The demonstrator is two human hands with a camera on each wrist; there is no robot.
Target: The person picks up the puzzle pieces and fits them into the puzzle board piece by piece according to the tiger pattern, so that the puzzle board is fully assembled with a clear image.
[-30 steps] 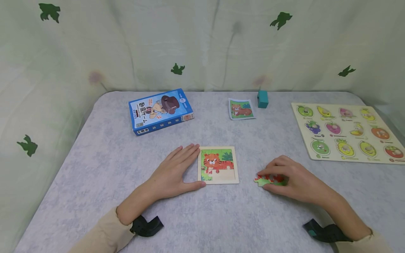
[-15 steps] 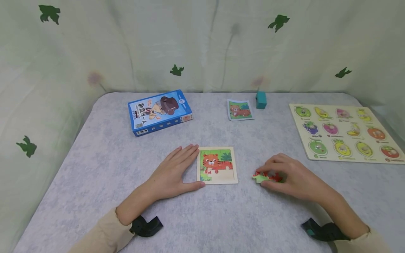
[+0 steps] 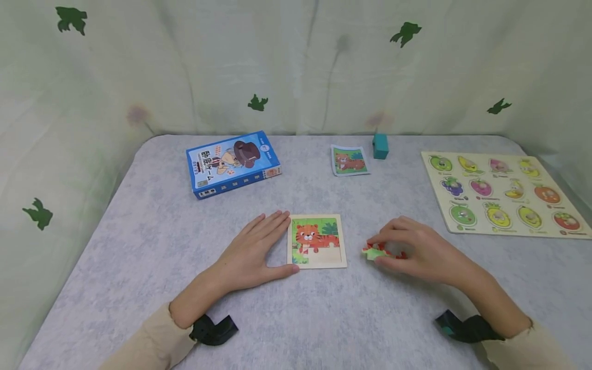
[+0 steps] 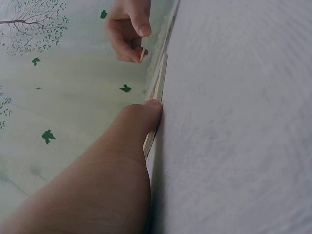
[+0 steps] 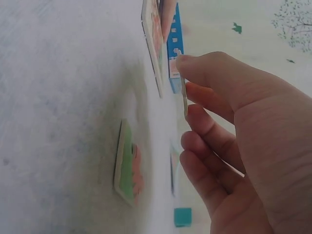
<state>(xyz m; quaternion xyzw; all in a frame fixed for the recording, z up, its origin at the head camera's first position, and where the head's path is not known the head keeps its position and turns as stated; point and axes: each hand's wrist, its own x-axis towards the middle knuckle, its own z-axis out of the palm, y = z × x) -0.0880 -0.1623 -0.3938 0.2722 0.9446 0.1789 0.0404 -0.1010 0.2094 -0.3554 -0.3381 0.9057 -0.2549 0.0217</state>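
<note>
A small wooden tiger jigsaw puzzle tray [image 3: 327, 256] lies in the middle of the table. Its upper part and lower left hold pieces; the lower right shows bare wood. My left hand [image 3: 252, 252] rests flat, fingertips at the tray's upper left corner and thumb at its lower left. To the right of the tray, my right hand [image 3: 423, 252] pinches a green and red puzzle piece [image 3: 373, 252] between thumb and fingers, raised off the table. Beneath that hand, another puzzle piece [image 5: 126, 170] lies on the table in the right wrist view.
A blue game box [image 3: 234, 165] lies at the back left. Behind the tray are a tiger picture card [image 3: 350, 160] and a teal block [image 3: 381, 146]. A fruit peg board [image 3: 509, 192] occupies the right side. A pale curtain [image 3: 296, 56] hangs behind the table's far edge.
My right hand has lifted the puzzle piece and moved slightly left and away from me, toward the tray. The left hand has stayed at the tray's edge.
</note>
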